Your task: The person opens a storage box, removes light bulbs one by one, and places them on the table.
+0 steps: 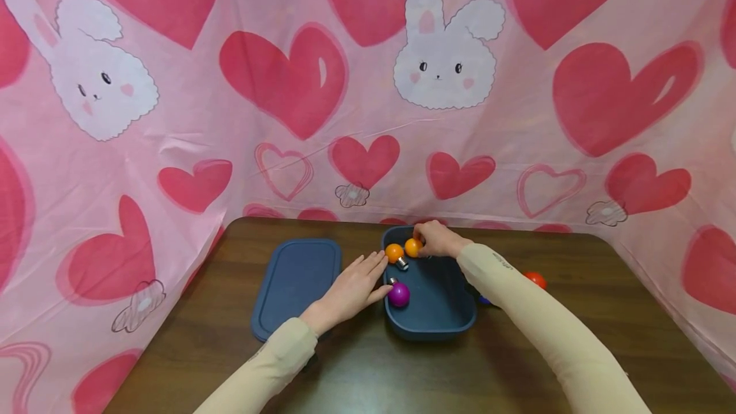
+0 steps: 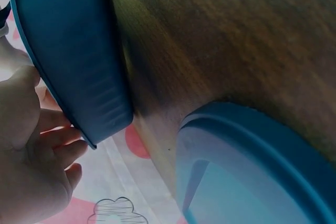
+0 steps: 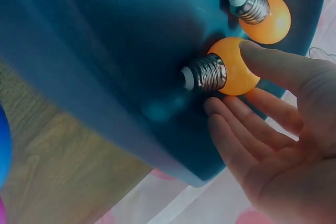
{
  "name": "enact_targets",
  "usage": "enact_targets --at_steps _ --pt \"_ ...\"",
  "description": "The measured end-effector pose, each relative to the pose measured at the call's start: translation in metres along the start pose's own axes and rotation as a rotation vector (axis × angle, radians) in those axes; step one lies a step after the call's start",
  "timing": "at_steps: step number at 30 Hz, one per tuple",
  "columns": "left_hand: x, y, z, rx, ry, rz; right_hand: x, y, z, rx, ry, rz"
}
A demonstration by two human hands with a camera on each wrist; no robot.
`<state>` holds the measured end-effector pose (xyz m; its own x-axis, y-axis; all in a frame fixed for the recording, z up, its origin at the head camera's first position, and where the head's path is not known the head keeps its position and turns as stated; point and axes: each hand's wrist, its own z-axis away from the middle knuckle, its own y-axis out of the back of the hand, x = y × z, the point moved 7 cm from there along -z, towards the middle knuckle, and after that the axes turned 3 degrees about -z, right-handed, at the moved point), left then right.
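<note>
A dark blue rectangular container [image 1: 428, 331] stands on the table. Inside it, at the far end, my right hand [image 1: 439, 239] pinches an orange light bulb [image 3: 239, 69] between thumb and fingers; the bulb's metal screw base points away from the palm. Beside that one lies a second orange light bulb [image 1: 394, 253], and a purple light bulb [image 1: 399, 294] lies nearer the front along the left wall. My left hand [image 1: 355, 286] rests its extended fingers on the container's left rim; the left wrist view shows those fingertips [image 2: 73, 150] against the rim's outer side.
Left of the container a dark blue lid [image 1: 299, 286] lies flat on the wooden table [image 1: 368, 375]. To the right, partly behind the right forearm, are a red bulb-like ball [image 1: 536, 280] and a blue object [image 1: 485, 300]. A pink heart-patterned cloth [image 1: 368, 107] hangs behind the table.
</note>
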<state>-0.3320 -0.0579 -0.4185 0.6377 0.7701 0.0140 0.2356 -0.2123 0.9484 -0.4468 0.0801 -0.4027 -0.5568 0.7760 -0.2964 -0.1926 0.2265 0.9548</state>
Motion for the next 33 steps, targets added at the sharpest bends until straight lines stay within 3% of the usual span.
enact_targets --at_steps 9,24,33 --pt "0.001 0.001 -0.001 0.019 -0.014 -0.006 0.003 -0.004 -0.003 -0.035 -0.076 -0.053" --pt "0.000 -0.001 -0.001 0.006 -0.003 -0.006 0.000 -0.008 -0.003 -0.072 -0.064 -0.021" --pt "0.000 0.000 0.000 0.009 0.001 0.004 -0.010 0.011 0.011 0.034 0.087 -0.048"
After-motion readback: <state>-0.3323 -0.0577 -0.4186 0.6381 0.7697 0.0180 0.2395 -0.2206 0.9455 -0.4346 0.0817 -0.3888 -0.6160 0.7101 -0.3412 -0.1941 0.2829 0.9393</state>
